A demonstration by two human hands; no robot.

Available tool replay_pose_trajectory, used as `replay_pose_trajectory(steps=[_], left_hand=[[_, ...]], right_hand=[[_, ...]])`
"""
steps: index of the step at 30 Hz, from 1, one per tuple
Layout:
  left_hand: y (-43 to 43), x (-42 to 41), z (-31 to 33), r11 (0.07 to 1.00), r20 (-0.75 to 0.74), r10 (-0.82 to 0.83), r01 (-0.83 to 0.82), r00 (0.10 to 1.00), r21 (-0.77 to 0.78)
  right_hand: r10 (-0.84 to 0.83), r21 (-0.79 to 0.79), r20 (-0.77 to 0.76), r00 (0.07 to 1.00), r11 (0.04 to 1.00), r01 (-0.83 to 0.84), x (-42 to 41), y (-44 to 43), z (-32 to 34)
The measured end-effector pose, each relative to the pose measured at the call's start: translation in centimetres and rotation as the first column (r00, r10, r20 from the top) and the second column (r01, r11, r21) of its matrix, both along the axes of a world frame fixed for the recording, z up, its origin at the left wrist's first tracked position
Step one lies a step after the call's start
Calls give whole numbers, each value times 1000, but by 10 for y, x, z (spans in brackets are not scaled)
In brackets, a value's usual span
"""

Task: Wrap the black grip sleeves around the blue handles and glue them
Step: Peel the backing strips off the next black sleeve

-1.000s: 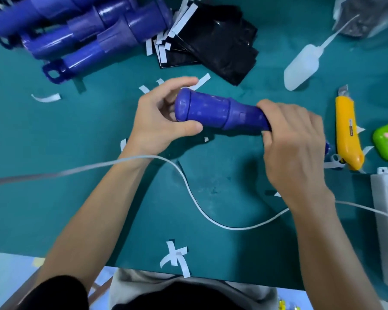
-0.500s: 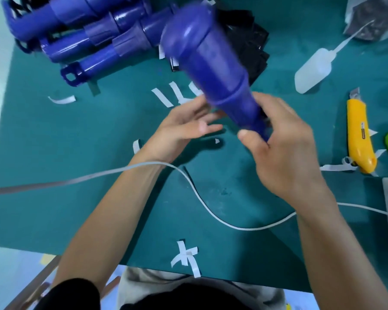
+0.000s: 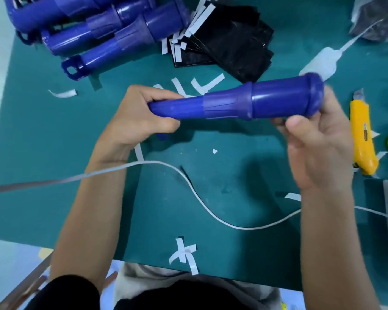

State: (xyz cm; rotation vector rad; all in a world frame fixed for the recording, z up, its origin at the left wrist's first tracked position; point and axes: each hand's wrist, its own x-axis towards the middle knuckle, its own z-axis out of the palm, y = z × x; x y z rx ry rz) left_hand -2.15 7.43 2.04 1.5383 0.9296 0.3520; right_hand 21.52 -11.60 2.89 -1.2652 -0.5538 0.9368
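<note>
Head view: the blue plastic flared handle is held level above the green mat, left hand gripping its narrow end, right hand grasping the wide end. It looks bare; wrapping and gluing remain. The stacked black grip sleeves lie beyond.

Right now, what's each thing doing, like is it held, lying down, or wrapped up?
Blue handle: held level above the mat, wide end to the right, no black sleeve on it.
Left hand: grips the narrow end.
Right hand: holds the wide end.
Spare handles: piled lying down.
Black grip sleeves: stacked flat, unused.
Glue bottle: lying on its side.
Yellow knife: lying flat.
</note>
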Motion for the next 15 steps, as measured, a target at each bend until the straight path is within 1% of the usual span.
replay_pose_trajectory(steps=[2, 4, 6, 8, 10, 12, 14, 15], left_hand=[[6, -9, 4, 999, -89, -35, 37, 995, 28], [10, -18, 6, 995, -153, -73, 83, 986, 61], [12, -25, 6, 984, -206, -100, 128, 973, 124], [15, -27, 6, 967, -236, -88, 140, 968, 214], [16, -25, 3, 954, -205, -28, 88, 978, 288], [12, -19, -3, 923, -184, 30, 44, 983, 383], [4, -11, -7, 869, -209, 68, 45, 975, 493], [0, -7, -8, 819, -239, 81, 72, 968, 569]], right_hand=[[12, -101, 112, 994, 995, -1, 1, -3, -9], [57, -196, 261, 964, 981, -5, -4, -2, -17], [124, -305, 446, 886, 952, 21, -6, -1, -24], [176, -413, 567, 805, 906, 93, -6, -2, -25], [181, -465, 606, 775, 871, 160, -9, -4, -24], [119, -436, 632, 766, 872, 225, -13, -4, -27], [115, -434, 666, 737, 863, 258, -17, -2, -30], [133, -455, 668, 732, 852, 260, -18, -1, -31]])
